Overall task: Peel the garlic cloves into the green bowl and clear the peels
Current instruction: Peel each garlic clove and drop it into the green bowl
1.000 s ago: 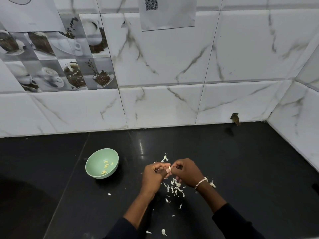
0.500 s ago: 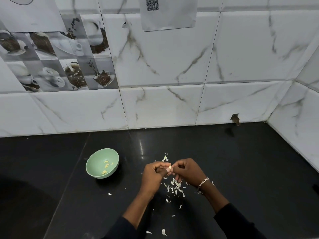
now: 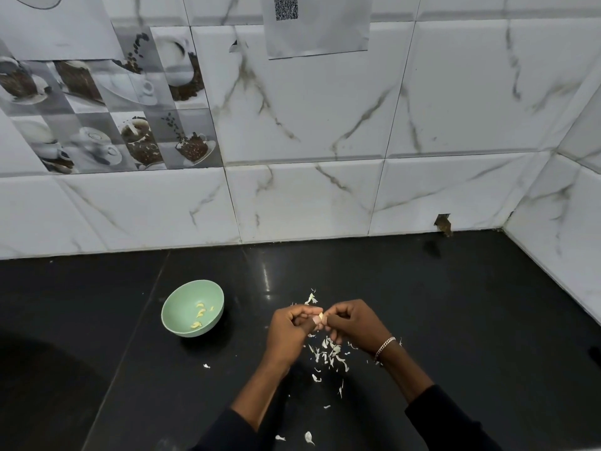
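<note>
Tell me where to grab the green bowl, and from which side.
Probably pinch the green bowl at its bare right rim, coming from the right. It stands upright and open, has no handle, and the peeled cloves lie low inside.

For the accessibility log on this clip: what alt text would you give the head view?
A person's left hand and right hand pinch a garlic clove between them above a black countertop, over a scatter of white peels. To the left sits a green bowl holding a few peeled cloves; a white marble-tiled wall is behind.
</note>
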A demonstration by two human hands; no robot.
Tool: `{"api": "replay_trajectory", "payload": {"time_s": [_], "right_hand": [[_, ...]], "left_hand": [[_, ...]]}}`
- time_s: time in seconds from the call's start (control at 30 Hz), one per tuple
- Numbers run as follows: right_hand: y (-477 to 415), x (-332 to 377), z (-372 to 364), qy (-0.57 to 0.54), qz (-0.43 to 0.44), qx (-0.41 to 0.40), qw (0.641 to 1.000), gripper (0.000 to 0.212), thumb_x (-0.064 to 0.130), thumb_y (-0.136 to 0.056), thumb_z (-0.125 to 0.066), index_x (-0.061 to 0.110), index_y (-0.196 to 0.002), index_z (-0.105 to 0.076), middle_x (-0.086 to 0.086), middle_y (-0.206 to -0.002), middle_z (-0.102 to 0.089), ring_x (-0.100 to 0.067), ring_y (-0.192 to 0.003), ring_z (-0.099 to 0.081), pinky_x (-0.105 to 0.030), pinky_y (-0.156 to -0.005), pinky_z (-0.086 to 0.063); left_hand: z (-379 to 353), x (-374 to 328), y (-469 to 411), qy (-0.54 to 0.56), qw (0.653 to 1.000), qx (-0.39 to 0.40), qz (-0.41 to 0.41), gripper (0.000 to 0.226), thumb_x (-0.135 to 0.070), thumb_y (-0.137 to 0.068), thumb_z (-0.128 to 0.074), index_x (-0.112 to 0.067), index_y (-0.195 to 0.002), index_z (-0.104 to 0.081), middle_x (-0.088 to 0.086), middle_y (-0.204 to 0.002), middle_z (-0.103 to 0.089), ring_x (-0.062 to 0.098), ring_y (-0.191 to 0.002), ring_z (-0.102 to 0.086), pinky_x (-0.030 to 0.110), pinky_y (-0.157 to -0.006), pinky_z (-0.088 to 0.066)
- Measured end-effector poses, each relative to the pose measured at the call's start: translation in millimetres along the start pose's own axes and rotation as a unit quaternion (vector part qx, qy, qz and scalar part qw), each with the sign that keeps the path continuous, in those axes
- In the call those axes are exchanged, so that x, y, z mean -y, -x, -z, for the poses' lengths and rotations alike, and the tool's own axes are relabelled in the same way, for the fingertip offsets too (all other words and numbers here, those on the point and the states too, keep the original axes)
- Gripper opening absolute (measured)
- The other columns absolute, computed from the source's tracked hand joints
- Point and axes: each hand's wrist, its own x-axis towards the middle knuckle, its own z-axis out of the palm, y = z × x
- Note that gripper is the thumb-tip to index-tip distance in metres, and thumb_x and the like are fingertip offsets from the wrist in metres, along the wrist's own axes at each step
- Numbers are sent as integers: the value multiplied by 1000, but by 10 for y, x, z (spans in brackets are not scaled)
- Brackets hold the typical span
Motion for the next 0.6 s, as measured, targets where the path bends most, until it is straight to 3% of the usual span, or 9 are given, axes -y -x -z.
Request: {"api": "replay_trajectory", "payload": {"time_s": [0.17, 0.5, 0.6], "right_hand": [[-12, -6, -11, -4, -16, -16, 1000, 16, 7, -90, -67, -2, -78, -72, -18, -60, -64, -21, -47, -55, -25, -47, -45], [-6, -8, -37, -1, -21, -52, 998, 16, 6, -87, -67, 0, -73, -71, -11, -53, -61, -16, -40, -50, -22, -42, -40], [-13, -19, -48, 2, -23, -64, 998, 15, 7, -86, -67, 0, -73, -71, -11, -53, -61, -14, -40, -49, -22, -42, -40]], "left_hand": [[-35, -10, 8, -2, 1000, 1, -5, 18, 7, -87, -69, -5, -99, -77, 9, -83, -78, 23, -81, -74, 31, -81, -60], [-81, -70, 37, 25, 1000, -9, 5, 17, 12, -87, -66, 2, -100, -73, 17, -85, -75, 13, -73, -74, 18, -68, -55], [-94, -69, 40, 12, 1000, -9, 5, 16, 11, -89, -66, 3, -100, -73, 13, -81, -76, 10, -70, -73, 16, -66, -54]]}}
